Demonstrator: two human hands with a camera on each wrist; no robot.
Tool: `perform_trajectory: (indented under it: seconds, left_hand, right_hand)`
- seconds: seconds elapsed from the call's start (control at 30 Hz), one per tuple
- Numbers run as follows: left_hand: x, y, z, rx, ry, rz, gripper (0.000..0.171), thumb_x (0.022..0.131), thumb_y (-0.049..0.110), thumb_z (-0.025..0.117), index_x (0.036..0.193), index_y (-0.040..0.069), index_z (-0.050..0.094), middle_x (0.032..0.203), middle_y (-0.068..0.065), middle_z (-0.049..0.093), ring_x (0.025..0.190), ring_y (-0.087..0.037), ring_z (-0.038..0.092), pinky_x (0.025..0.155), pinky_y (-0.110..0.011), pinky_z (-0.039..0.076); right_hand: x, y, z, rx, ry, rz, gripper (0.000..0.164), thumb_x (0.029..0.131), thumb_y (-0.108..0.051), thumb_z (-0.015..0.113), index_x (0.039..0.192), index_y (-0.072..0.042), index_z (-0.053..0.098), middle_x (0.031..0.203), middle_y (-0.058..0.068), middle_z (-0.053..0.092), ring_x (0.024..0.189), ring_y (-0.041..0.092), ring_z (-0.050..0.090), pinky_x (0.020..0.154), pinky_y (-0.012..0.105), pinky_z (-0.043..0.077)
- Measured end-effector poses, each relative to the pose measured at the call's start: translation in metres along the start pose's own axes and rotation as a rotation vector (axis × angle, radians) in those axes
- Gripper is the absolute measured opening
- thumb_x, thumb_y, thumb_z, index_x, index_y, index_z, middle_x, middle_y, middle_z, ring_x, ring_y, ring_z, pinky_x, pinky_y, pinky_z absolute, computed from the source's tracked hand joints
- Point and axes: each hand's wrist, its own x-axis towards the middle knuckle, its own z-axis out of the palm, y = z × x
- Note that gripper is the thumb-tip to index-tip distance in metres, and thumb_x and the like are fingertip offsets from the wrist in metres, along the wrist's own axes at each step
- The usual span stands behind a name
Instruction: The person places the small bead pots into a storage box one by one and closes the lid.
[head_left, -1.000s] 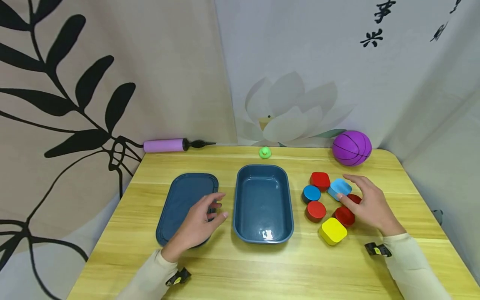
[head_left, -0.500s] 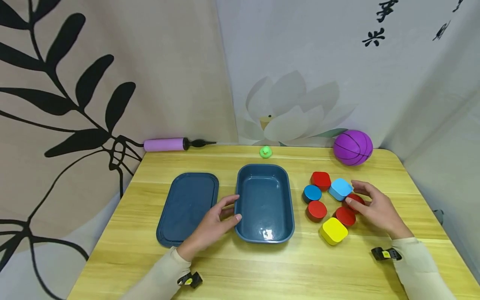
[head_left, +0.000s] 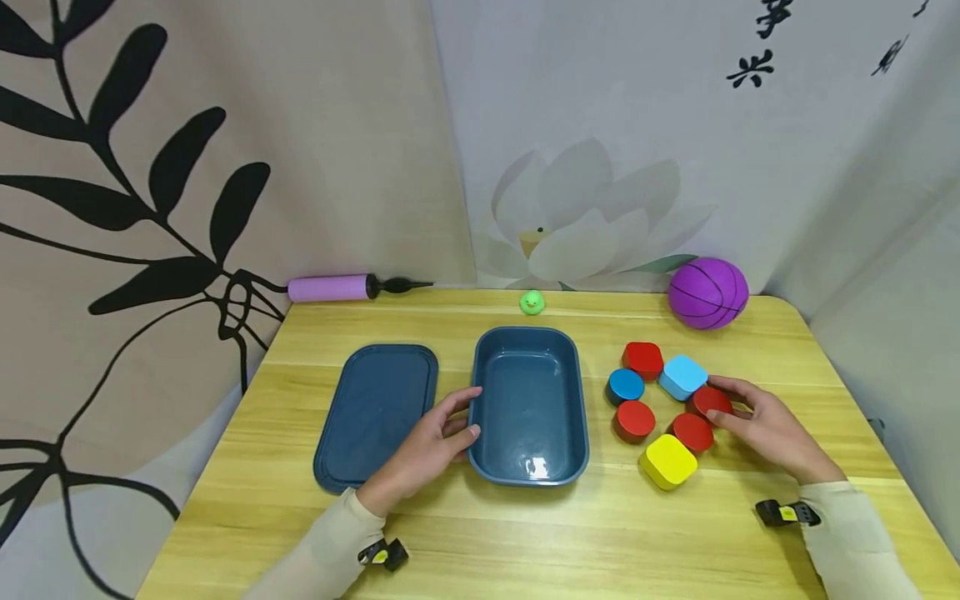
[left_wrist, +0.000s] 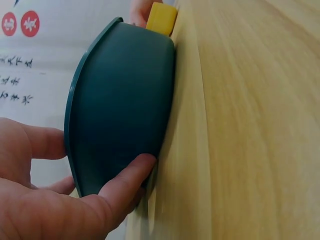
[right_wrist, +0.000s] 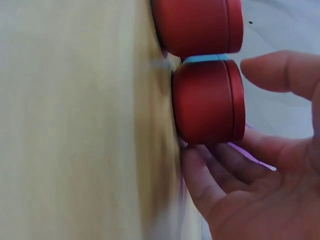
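Note:
My left hand point(head_left: 423, 454) touches the near left side of a dark blue rectangular container point(head_left: 531, 412). In the left wrist view, the fingers point(left_wrist: 50, 142) meet the rim and the outer wall point(left_wrist: 120, 100). My right hand point(head_left: 768, 429) spans a round red tin point(head_left: 708, 402), thumb on one side and fingers on the other; the right wrist view shows this tin point(right_wrist: 207, 102) with fingertips point(right_wrist: 195, 160) at its side. Around it are another red tin point(head_left: 691, 432), a light blue tin point(head_left: 683, 377) and a yellow square tin point(head_left: 667, 462).
A flat dark blue lid point(head_left: 375, 417) lies left of the container. Further tins in red point(head_left: 633, 421) and blue point(head_left: 625, 387) stand nearby. At the back are a purple ball point(head_left: 708, 293), a small green duck point(head_left: 532, 302) and a purple pump point(head_left: 330, 288).
My left hand has moved right from above the lid to the container's side. My right hand has drawn back from the light blue tin to the round red tin beside it.

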Motion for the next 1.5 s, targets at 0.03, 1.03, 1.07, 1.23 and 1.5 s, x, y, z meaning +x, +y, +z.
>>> perform_trajectory:
  seconds: [0.03,1.03,1.07,1.23,1.5]
  left_hand:
    - [0.000,0.000,0.000,-0.002,-0.004,-0.002,0.061,0.109,0.015,0.059,0.165,0.018,0.035,0.171,-0.017,0.031,0.148,-0.042,0.048,0.096,-0.044,0.061]
    - [0.001,-0.001,0.000,-0.039,-0.040,-0.005,0.055,0.113,0.017,0.050,0.166,0.016,0.032,0.167,-0.023,0.036,0.141,-0.044,0.053,0.097,-0.046,0.060]
    - [0.002,-0.002,0.001,-0.041,-0.047,-0.003,0.055,0.113,0.018,0.050,0.166,0.016,0.032,0.167,-0.024,0.035,0.141,-0.044,0.053,0.097,-0.046,0.060]
    - [-0.003,-0.004,0.000,-0.056,-0.009,-0.021,0.055,0.113,0.016,0.049,0.165,0.017,0.033,0.165,-0.023,0.037,0.142,-0.042,0.051,0.098,-0.047,0.059]
    - [-0.005,-0.004,-0.002,-0.050,-0.003,-0.005,0.055,0.113,0.018,0.050,0.166,0.018,0.033,0.163,-0.024,0.039,0.142,-0.042,0.051,0.100,-0.048,0.059]
  right_hand:
    - [0.000,0.001,0.000,-0.006,-0.009,0.009,0.072,0.104,-0.035,0.069,0.159,0.002,0.041,0.160,0.028,0.045,0.142,0.047,0.045,0.088,-0.001,0.039]
    - [-0.015,-0.005,-0.023,-0.119,0.077,-0.065,0.068,0.106,-0.037,0.065,0.161,-0.004,0.043,0.152,0.027,0.055,0.124,0.008,0.060,0.083,0.002,0.044]
    - [-0.016,-0.006,-0.024,-0.121,0.088,-0.077,0.067,0.106,-0.035,0.066,0.161,-0.005,0.043,0.153,0.027,0.054,0.120,-0.002,0.058,0.083,0.002,0.044]
    - [-0.007,-0.014,-0.022,-0.123,0.109,-0.153,0.064,0.104,-0.029,0.071,0.160,-0.010,0.047,0.155,0.024,0.054,0.121,0.006,0.061,0.086,0.003,0.046]
    - [0.000,-0.032,-0.017,-0.106,0.135,-0.195,0.057,0.101,-0.025,0.074,0.153,-0.008,0.056,0.146,0.019,0.062,0.113,-0.023,0.045,0.085,0.005,0.048]
